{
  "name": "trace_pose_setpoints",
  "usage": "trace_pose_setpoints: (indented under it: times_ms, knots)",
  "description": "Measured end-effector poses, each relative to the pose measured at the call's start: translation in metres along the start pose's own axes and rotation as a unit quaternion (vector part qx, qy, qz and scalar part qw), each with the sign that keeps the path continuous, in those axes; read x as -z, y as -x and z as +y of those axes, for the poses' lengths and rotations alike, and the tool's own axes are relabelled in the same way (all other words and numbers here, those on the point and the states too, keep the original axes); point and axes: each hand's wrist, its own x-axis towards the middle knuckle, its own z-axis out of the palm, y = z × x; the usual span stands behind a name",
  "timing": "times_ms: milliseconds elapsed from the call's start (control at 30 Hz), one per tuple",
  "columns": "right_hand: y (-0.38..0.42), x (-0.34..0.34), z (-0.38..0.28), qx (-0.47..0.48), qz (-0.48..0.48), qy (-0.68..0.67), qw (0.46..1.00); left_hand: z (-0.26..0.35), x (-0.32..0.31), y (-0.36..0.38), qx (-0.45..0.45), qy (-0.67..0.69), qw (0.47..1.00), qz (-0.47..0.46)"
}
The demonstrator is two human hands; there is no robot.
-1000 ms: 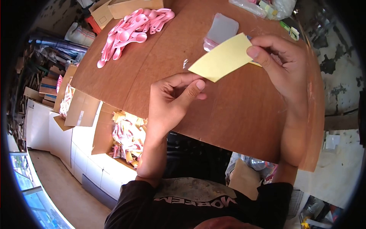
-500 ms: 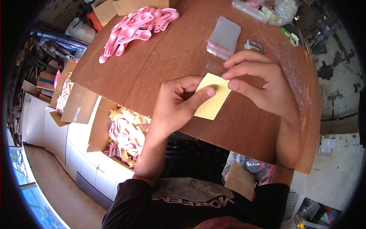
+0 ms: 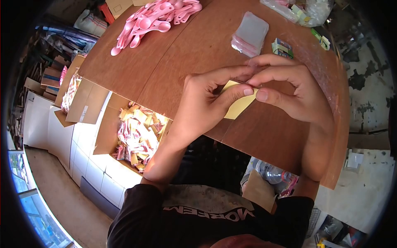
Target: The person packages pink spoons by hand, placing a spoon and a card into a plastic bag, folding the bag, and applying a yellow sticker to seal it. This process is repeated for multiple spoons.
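Note:
A yellow card [image 3: 239,108], in what looks like a clear plastic bag, is held above the brown table. My left hand [image 3: 204,99] is closed on it, with the thumb across its front near the top edge. My right hand [image 3: 291,89] pinches at the card's upper right corner, where the clear bag's top lies; its fingers touch or nearly touch the left fingertips. Most of the bag's top is hidden by the fingers. Beyond my hands lie a stack of clear bags [image 3: 251,34] and a small stack of printed cards [image 3: 282,47].
A pile of pink measuring spoons [image 3: 159,20] lies at the far left of the wooden table [image 3: 161,78]. Below its left edge, an open carton [image 3: 109,132] holds packed pieces. Plastic wrapping [image 3: 318,12] lies at the far right, near a green-and-white item [image 3: 321,40].
My left hand has moved up and right, its thumb now nearer the card's top edge. Both hands have come closer together at the bag's top. The camera view has shifted slightly.

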Motion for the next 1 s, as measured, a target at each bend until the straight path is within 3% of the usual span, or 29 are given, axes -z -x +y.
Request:
trace_pose_setpoints:
  times_ms: [233,300,367,433,467,533,567,633,667,700,733,833,1000]
  knots:
    - [0.003,0.004,0.003,0.03,-0.048,0.017,0.998,0.002,-0.007,-0.002,-0.037,0.01,0.999,-0.009]
    - [0.004,0.004,0.001,-0.074,-0.112,-0.012,0.991,0.005,-0.006,-0.003,-0.041,-0.011,0.999,-0.033]
    - [-0.001,0.008,-0.003,-0.088,-0.145,0.048,0.984,0.008,-0.008,-0.003,-0.045,-0.03,0.997,-0.058]
    - [-0.001,0.01,-0.004,-0.101,-0.175,0.108,0.973,0.012,-0.011,-0.004,-0.196,-0.244,0.95,0.002]
    - [0.001,0.01,-0.004,-0.084,-0.122,0.114,0.982,0.015,-0.012,-0.001,-0.195,-0.244,0.95,0.001]
    - [0.006,0.012,-0.001,-0.068,-0.068,0.117,0.988,0.021,-0.012,0.009,-0.303,-0.196,0.932,0.034]
    - [0.008,0.014,0.001,-0.095,-0.039,0.077,0.992,0.03,-0.01,0.016,-0.311,-0.113,0.944,-0.021]
    - [0.014,0.014,0.009,-0.14,0.017,-0.024,0.99,0.032,-0.028,0.026,-0.324,0.229,0.912,-0.108]
    - [0.015,0.016,0.01,-0.142,0.013,-0.027,0.989,0.046,-0.033,0.037,-0.267,0.332,0.897,-0.122]
    - [0.014,0.019,0.011,-0.165,0.005,-0.034,0.986,0.067,-0.059,0.059,-0.207,0.405,0.891,0.004]
    - [0.013,0.02,0.013,-0.187,-0.004,-0.041,0.981,0.048,-0.074,0.035,-0.412,0.415,0.81,-0.038]
    - [0.013,0.018,0.023,-0.195,-0.015,-0.049,0.979,0.066,-0.075,0.042,-0.333,0.527,0.78,-0.054]
    - [0.013,0.018,0.025,-0.188,-0.021,-0.038,0.981,0.072,-0.076,0.043,-0.3,0.581,0.753,-0.07]
